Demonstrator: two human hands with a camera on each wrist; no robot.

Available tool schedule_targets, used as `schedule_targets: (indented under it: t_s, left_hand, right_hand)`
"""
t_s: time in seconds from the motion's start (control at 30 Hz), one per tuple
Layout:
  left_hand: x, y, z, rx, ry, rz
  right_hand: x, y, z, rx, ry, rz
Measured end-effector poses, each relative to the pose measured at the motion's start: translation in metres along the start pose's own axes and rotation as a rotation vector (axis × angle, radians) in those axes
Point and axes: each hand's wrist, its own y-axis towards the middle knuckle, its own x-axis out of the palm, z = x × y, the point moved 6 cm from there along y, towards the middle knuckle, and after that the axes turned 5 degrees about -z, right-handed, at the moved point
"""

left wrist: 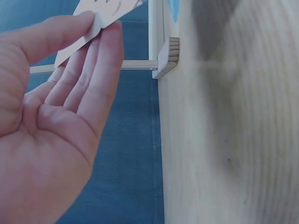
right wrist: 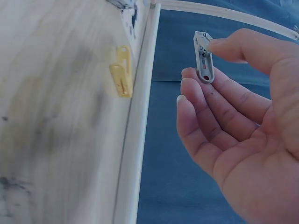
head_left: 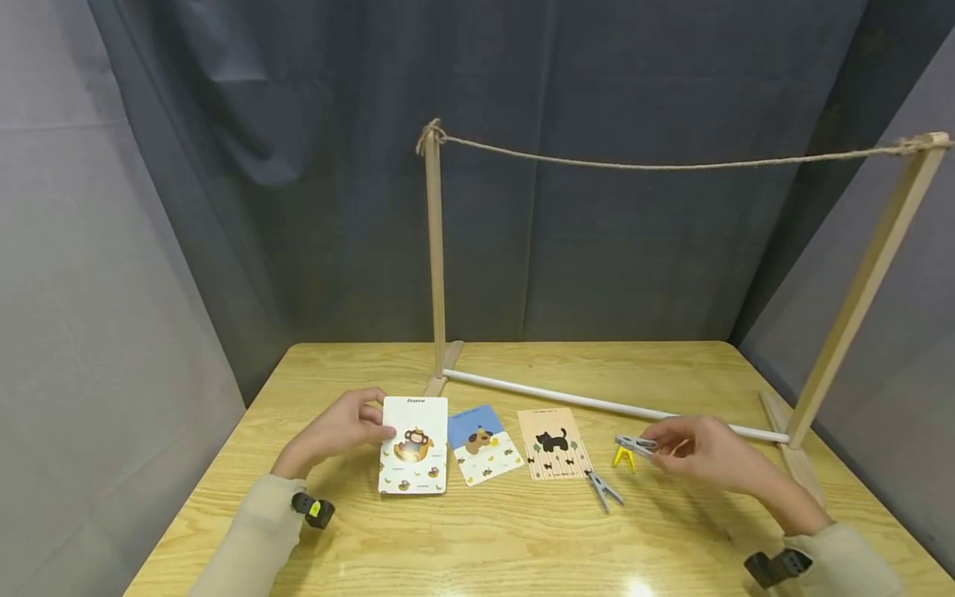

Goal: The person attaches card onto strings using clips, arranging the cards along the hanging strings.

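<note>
My left hand (head_left: 351, 429) pinches the left edge of a white card (head_left: 414, 448) with a monkey picture, held up over the table. In the left wrist view, thumb and fingertips grip the card (left wrist: 79, 46) by its edge. At the right, my right hand (head_left: 712, 452) pinches a grey clothespin (head_left: 634, 444) between thumb and fingers, raised above the table. Just below it in the head view lies a yellow clothespin (head_left: 623, 460). Another grey clothespin (head_left: 603, 491) lies at the lower right corner of the black-cat card (head_left: 554, 464). Between the two other cards is the dog card (head_left: 488, 464).
Behind the cards stands a wooden frame, with a left post (head_left: 435, 257) and a slanting right post (head_left: 865, 290). A rope (head_left: 656, 167) sags between their tops, and a white rod (head_left: 559, 395) joins the feet low on the wooden table (head_left: 462, 547). Dark curtains hang behind.
</note>
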Motion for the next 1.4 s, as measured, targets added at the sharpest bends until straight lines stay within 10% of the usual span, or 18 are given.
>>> schedule_targets:
  t_s: [1.4]
  left_hand:
    - [-0.031, 0.047, 0.088, 0.120, -0.022, 0.417]
  right_hand:
    - [-0.077, 0.051, -0.083, -0.164, -0.177, 0.288]
